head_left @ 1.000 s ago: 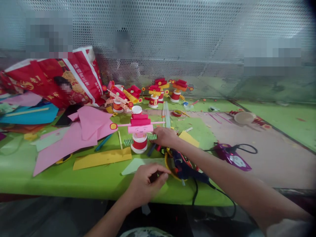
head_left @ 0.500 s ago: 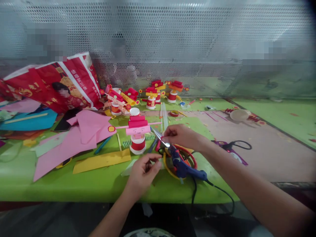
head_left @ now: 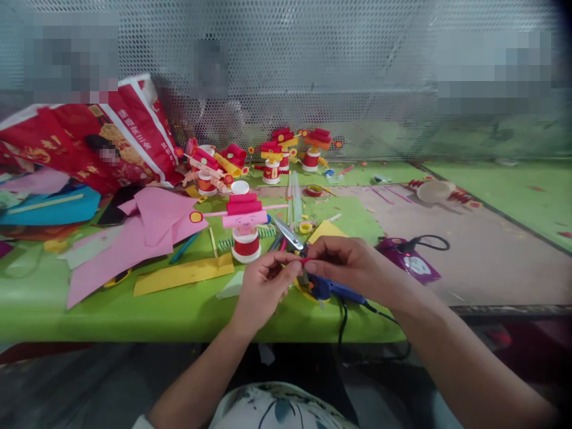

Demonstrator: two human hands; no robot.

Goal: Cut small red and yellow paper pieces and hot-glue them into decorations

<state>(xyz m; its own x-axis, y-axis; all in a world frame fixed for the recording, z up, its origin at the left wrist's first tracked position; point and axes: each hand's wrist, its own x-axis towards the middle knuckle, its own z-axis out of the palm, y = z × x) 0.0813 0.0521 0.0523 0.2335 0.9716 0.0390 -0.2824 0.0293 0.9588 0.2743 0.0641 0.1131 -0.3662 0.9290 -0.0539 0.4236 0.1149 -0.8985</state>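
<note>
Fingertips of my left hand (head_left: pixel 264 287) and my right hand (head_left: pixel 346 262) meet above the table's near side, both pinching a small red piece (head_left: pixel 304 261). Its kind is too small to make out. Right behind the fingers lies a pair of scissors (head_left: pixel 288 232) with its blades pointing away to the left. Partly covered by my right hand, a blue glue gun (head_left: pixel 342 291) rests on the table. A paper figure (head_left: pixel 245 229) with a pink face, red rolls on top and green spring arms stands upright beyond my left hand.
Pink paper sheets (head_left: pixel 154 229) and a yellow strip (head_left: pixel 183 275) lie at left, before a red bag (head_left: pixel 89 140). Several finished figures (head_left: pixel 270 164) stand at the back. Clear glue sticks (head_left: pixel 295 196) lie mid-table, and a purple device (head_left: pixel 409 259) with a cord sits at right.
My right hand has left the scissors area and come down to my left hand. A small red piece now shows between their fingertips. The view has tilted slightly.
</note>
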